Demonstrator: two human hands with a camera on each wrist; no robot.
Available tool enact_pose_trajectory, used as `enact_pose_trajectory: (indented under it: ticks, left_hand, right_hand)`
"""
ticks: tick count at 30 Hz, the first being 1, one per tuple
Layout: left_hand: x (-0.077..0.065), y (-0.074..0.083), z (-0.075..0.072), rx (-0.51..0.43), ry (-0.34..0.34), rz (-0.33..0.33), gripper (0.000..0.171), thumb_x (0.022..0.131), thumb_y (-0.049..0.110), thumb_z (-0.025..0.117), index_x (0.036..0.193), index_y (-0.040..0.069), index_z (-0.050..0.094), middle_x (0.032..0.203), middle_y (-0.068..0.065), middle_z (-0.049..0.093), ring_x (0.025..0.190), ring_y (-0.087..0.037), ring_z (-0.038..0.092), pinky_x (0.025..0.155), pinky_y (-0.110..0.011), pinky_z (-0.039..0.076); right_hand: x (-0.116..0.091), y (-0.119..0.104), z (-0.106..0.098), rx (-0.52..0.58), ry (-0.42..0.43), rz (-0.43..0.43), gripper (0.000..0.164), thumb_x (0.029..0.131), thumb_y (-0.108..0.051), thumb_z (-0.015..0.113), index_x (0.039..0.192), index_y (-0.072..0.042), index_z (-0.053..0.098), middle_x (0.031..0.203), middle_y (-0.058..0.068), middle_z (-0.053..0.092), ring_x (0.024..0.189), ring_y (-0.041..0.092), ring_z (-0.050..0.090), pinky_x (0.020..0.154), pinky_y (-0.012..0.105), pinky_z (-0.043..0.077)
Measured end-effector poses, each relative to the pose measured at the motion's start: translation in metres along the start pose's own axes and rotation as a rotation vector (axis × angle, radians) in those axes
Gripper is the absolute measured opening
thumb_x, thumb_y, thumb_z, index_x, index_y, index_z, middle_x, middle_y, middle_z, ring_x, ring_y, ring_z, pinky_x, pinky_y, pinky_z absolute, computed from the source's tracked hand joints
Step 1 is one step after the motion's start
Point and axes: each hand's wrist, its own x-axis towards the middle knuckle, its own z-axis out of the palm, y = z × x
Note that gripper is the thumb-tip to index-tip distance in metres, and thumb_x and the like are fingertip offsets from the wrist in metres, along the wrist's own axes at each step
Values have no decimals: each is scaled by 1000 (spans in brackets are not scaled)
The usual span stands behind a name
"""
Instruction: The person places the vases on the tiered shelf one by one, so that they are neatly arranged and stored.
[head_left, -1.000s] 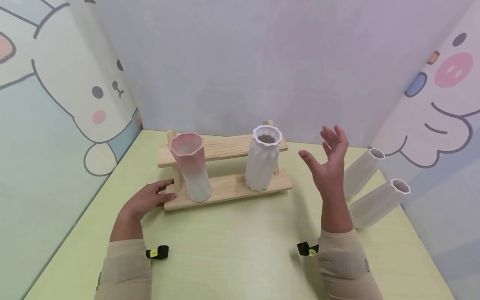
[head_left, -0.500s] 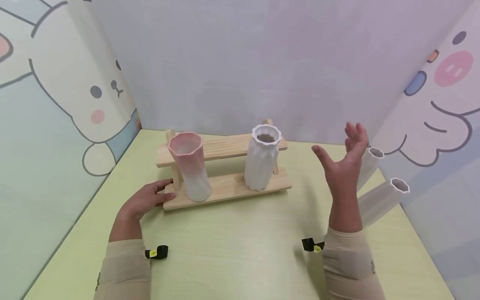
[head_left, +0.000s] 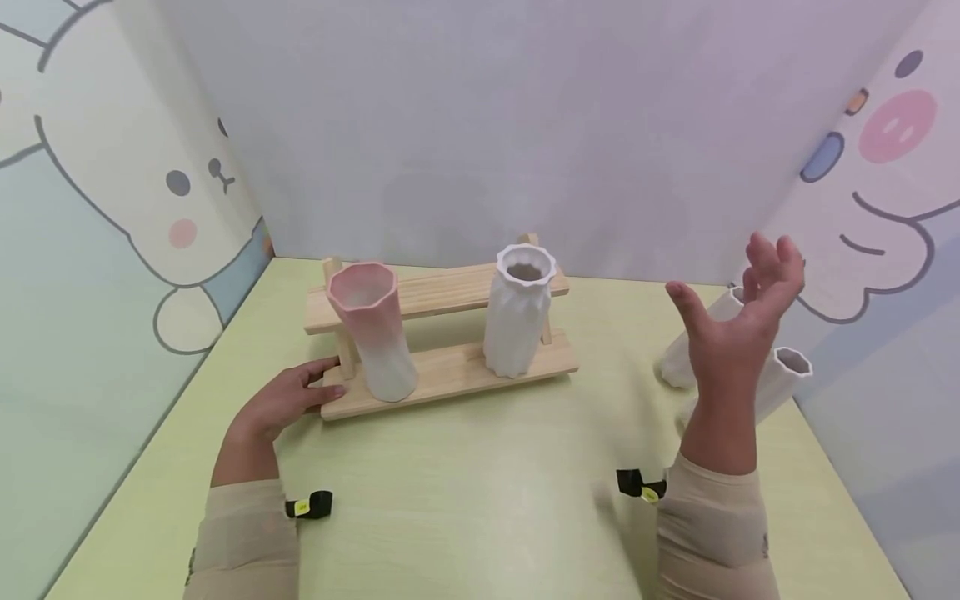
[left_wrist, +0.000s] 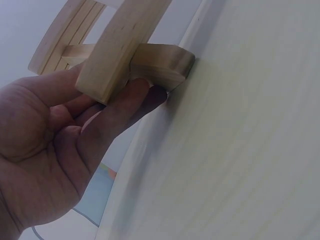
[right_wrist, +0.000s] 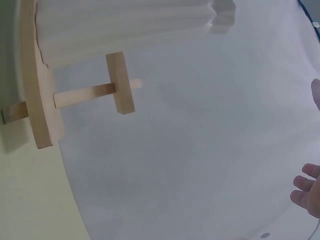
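My left hand (head_left: 283, 402) grips the left end of a two-tier wooden rack (head_left: 457, 368). Its thumb lies over the lower board, and in the left wrist view its fingers (left_wrist: 112, 117) curl beneath the wood. On that lower board stand a pink-and-white vase (head_left: 381, 337) at the left and a white ribbed vase (head_left: 514, 321) at the right. Raised at the right, my right hand (head_left: 738, 337) holds nothing, thumb and fingers spread. It partly covers two white vases on the table, a farther one (head_left: 678, 362) and a nearer one (head_left: 778, 382).
A pale green table (head_left: 465, 500) carries everything. A grey wall (head_left: 450, 125) rises behind the rack, with cartoon-printed walls at the left and right. Black wrist-camera mounts (head_left: 309, 505) stick out from both sleeves.
My right hand has moved rightward, away from the rack and across in front of the two white vases. My left hand keeps its grip on the rack. The head view has shifted slightly.
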Motion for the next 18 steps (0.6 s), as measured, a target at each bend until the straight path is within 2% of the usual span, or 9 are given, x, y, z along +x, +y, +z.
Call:
enact_pose_trajectory:
  ticks: [9, 14, 18]
  left_hand:
    - [-1, 3, 0, 1, -5, -5, 84, 88, 51, 69, 154, 14, 32, 160, -21, 24, 144, -43, 26, 110, -59, 34]
    - [-4, 3, 0, 6, -8, -8, 85, 88, 51, 68, 155, 15, 31, 160, -21, 23, 145, -44, 24, 110, -60, 33]
    - [-3, 4, -1, 20, -8, -1, 85, 88, 52, 67, 155, 14, 31, 160, -22, 22, 146, -46, 19, 111, -62, 30]
  right_hand:
    - [4, -22, -19, 47, 85, -13, 111, 60, -30, 96, 145, -6, 29, 143, 9, 44, 136, 17, 40, 118, 24, 25]
    - [4, -22, -31, -16, 79, 9, 107, 62, -29, 94, 146, -10, 30, 143, 6, 44, 136, 15, 40, 117, 22, 25]
    - [6, -13, -48, -103, 83, 11, 103, 65, -27, 93, 146, -13, 31, 143, 3, 44, 136, 13, 39, 116, 20, 25]
